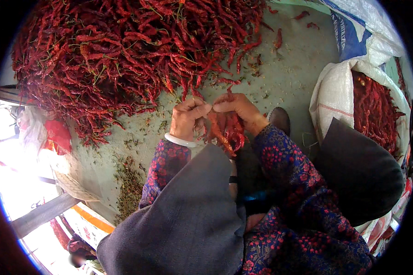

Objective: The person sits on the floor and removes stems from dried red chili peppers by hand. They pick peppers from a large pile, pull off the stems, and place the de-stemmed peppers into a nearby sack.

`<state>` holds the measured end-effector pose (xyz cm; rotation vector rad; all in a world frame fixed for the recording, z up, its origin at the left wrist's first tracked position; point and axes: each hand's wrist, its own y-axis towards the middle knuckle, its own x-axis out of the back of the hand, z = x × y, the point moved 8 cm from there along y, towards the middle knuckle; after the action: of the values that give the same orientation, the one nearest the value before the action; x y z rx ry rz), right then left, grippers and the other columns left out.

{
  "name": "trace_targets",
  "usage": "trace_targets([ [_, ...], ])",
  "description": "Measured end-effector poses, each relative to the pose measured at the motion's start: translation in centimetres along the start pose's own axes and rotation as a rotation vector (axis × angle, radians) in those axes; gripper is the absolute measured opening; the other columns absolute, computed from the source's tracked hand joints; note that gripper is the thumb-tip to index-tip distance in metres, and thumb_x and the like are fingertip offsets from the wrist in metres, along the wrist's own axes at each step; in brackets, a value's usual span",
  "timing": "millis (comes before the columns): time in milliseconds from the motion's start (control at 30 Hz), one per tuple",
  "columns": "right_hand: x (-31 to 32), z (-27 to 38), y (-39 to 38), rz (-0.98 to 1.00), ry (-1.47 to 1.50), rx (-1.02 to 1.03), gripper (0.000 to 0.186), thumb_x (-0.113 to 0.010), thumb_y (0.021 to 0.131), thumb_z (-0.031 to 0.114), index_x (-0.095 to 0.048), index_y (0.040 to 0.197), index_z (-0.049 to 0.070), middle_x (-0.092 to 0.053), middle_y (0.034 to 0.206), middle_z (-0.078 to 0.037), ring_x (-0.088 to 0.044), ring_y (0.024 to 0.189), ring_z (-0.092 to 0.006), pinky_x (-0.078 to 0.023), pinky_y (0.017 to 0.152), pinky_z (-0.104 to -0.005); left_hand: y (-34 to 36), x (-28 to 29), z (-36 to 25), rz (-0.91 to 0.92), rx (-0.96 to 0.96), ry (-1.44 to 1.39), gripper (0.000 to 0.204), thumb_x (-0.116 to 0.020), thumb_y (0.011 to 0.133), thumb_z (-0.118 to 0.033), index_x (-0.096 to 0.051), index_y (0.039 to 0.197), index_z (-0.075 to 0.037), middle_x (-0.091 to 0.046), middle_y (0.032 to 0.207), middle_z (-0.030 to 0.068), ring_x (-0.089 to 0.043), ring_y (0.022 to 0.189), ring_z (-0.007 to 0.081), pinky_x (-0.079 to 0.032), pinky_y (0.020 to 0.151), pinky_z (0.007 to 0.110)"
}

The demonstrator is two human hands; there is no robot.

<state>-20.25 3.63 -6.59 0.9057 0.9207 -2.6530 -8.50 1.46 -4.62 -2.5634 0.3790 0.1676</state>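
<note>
My left hand (186, 117) is drawn into a pinch, thumb and fingertips together, just touching or almost touching the tips of my right hand (241, 110); whether a thin stalk is caught between the left tips I cannot tell. My right thumb and forefinger are also together, and the bunch of chillies (226, 130) hangs under that palm, apparently clamped by the curled lower fingers, which are hidden. Carrying several there probably leaves the two front tips free for fine work. I hold everything low between my knees, I judge, so that the heap of chillies (124, 55) on the far left and the woven sack (330, 91) on the right both lie within easy reach. The sack's mouth is spread toward me, likely to make its contents easy to get at.

The chillies are deep red, thin, wrinkled and twisted, with a dry look; some in the heap bear pale, bent stalks. The sack is white plastic weave with a reddish stripe, its rim slumped in soft folds. Dry bits (131, 188) speckle the grey-green floor (287, 68) on the near left. A smooth white bangle (180, 140) rings my left wrist, beside my flowered sleeve (163, 167).
</note>
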Motion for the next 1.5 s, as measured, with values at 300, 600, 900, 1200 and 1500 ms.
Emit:
trace_targets([
  [300,0.5,1.1,0.0,-0.064,-0.089,0.111,0.016,-0.066,0.067,0.007,-0.060,0.080,0.001,-0.060,0.071,-0.004,-0.057,0.061,-0.0120,-0.045,0.058,-0.0239,0.4,0.2,0.3,0.044,0.047,-0.149,0.011,-0.060,0.072,-0.011,-0.056,0.075,-0.001,-0.050,0.059,0.0024,-0.041,0.041,0.0082,-0.026,0.036,0.021],
  [600,-0.6,0.6,0.3,-0.008,-0.390,0.144,0.020,-0.069,0.059,0.005,-0.060,0.077,0.000,-0.059,0.069,-0.004,-0.055,0.061,-0.0120,-0.044,0.058,-0.0250,-0.7,0.1,-0.7,-0.006,-0.197,0.288,0.009,-0.061,0.072,-0.010,-0.058,0.072,-0.001,-0.052,0.060,0.0014,-0.044,0.050,0.0067,-0.032,0.042,0.021],
  [900,0.7,-2.9,0.6,-0.095,-0.128,-0.007,0.014,-0.063,0.060,-0.001,-0.059,0.073,-0.002,-0.059,0.067,-0.006,-0.056,0.058,-0.0132,-0.045,0.056,-0.0260,-5.4,-4.9,-3.3,-0.203,-1.137,1.378,0.016,-0.060,0.054,-0.009,-0.053,0.069,-0.006,-0.046,0.064,0.0053,-0.053,0.060,0.0215,-0.044,0.046,0.031],
  [1200,1.6,3.9,-1.3,-0.232,-0.278,0.288,0.009,-0.065,0.061,0.001,-0.060,0.068,0.000,-0.059,0.064,-0.004,-0.055,0.058,-0.0117,-0.044,0.056,-0.0241,-7.6,14.6,-1.8,-0.714,-0.389,0.964,0.014,-0.060,0.066,-0.019,-0.057,0.066,-0.006,-0.056,0.061,0.0092,-0.055,0.057,0.0255,-0.043,0.053,0.032],
  [1500,2.1,2.6,0.9,-0.281,-0.365,0.379,0.012,-0.067,0.059,0.005,-0.060,0.067,0.001,-0.059,0.063,-0.004,-0.053,0.058,-0.0103,-0.042,0.056,-0.0240,-16.9,28.8,17.2,-0.270,0.299,2.007,0.014,-0.056,0.072,-0.019,-0.059,0.073,-0.005,-0.058,0.066,0.0094,-0.057,0.059,0.0213,-0.044,0.054,0.032],
])
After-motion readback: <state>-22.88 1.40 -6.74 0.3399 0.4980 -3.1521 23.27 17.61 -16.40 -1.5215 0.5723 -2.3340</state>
